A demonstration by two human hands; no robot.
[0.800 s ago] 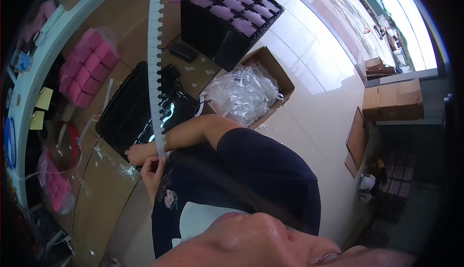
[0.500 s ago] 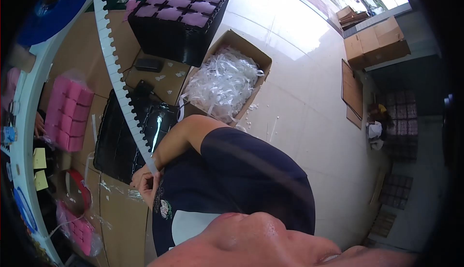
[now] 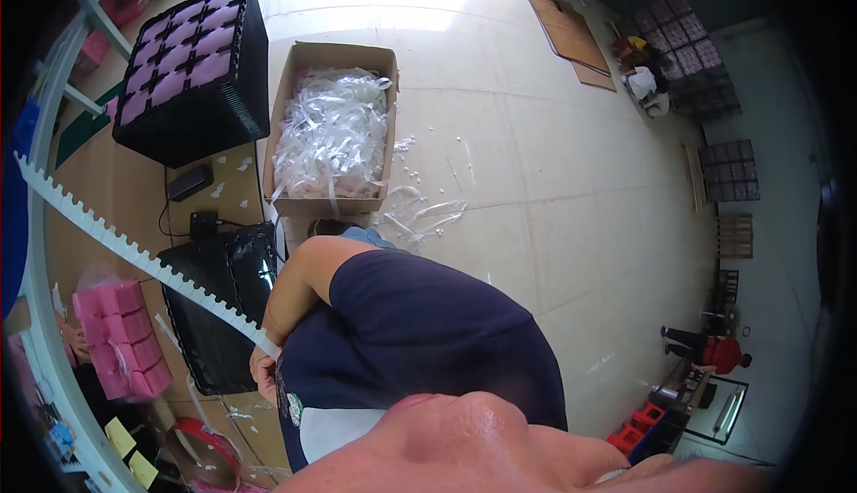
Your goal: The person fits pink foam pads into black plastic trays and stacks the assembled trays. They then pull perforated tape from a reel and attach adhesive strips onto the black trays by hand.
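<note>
My right hand is partly hidden at the front of my navy shirt. Its fingers are curled closed on the near end of a white strip with a row of square teeth along one edge. From there the strip stretches up and left, past the frame of a pale rack. Just above my hand, a black moulded tray lies on the brown cardboard-covered table. My left hand does not show.
A black crate holds pink blocks. Beside it stands a cardboard box of shredded strips. Wrapped pink blocks, a red tape roll and another person's hand are at left. A person in red stands far right.
The view has swung, so the crate, box and blocks appear further left and the room's right side shows more. My right hand stays at the strip's end.
</note>
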